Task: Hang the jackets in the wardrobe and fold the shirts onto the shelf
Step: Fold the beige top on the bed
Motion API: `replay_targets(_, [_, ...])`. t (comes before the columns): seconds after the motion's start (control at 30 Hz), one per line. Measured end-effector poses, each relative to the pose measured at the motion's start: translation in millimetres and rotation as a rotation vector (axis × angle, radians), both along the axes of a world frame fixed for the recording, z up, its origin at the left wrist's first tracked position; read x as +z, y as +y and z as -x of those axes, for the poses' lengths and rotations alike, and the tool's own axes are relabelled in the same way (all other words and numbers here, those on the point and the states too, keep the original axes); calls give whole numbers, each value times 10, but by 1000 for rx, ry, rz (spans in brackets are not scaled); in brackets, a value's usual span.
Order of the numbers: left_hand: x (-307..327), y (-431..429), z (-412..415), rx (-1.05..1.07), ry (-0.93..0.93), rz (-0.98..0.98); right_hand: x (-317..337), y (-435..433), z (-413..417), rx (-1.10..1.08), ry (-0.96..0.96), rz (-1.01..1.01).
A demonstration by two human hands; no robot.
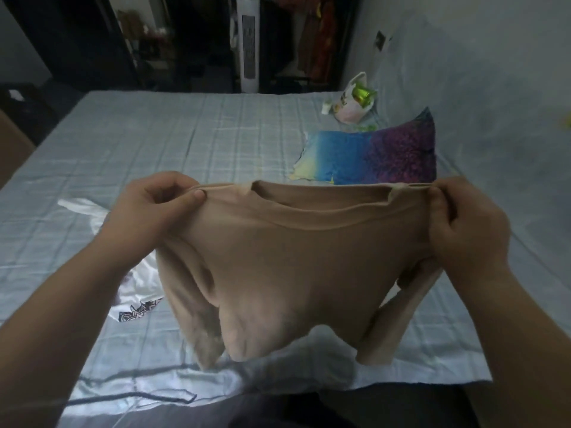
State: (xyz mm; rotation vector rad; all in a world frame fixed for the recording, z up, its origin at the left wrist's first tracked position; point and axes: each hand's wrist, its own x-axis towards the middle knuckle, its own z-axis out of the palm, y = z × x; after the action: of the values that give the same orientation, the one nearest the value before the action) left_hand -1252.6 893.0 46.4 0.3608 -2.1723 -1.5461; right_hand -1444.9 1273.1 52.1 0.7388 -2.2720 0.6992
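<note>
the left hand (154, 208) and right hand (463, 223) each pinch a shoulder of the tan shirt (293, 261), holding it up over the bed (185, 134), a white shirt (136, 291) lying beneath it at left.

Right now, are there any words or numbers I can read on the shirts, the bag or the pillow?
No text here can be read.
On the plastic bag: dark print, too blurred to read.
On the white shirt: a black printed design, too blurred to tell letters.
On the tan shirt, pinched by the left hand and right hand: no writing shows.
On the colourful pillow: no writing shows.
</note>
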Motion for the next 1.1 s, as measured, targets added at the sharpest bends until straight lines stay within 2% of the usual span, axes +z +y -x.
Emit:
replay_targets(0.1, [-180, 18, 352, 133, -46, 58, -216, -121, 456, 80, -49, -28])
replay_targets(0.23, [-585, -7, 934, 295, -178, 106, -712, -440, 1088, 154, -304, -5])
replay_targets(0.33, [-1020, -168, 1354, 328, -326, 171, -1236, -714, 1481, 126, -507, -41])
replay_targets(0.43, [-1490, -388, 1718, 332, -481, 230, -1783, -999, 1824, 82, -576, -179])
replay_targets(0.57, [-2177, -719, 2211, 329, -615, 290, -2603, -1428, 2352, 75, -570, -294])
replay_targets(0.77, [-3519, -1194, 3047, 345, -654, 376, -3894, -2005, 3137, 7, -531, -383])
replay_targets(0.93, [-4660, -1448, 3541, 400, -752, 675, -4805, -2371, 3602, -32, -375, -519])
replay_targets(1.1, [-5406, -1606, 3817, 384, -745, 847, -5469, -2570, 3942, -29, -296, -578])
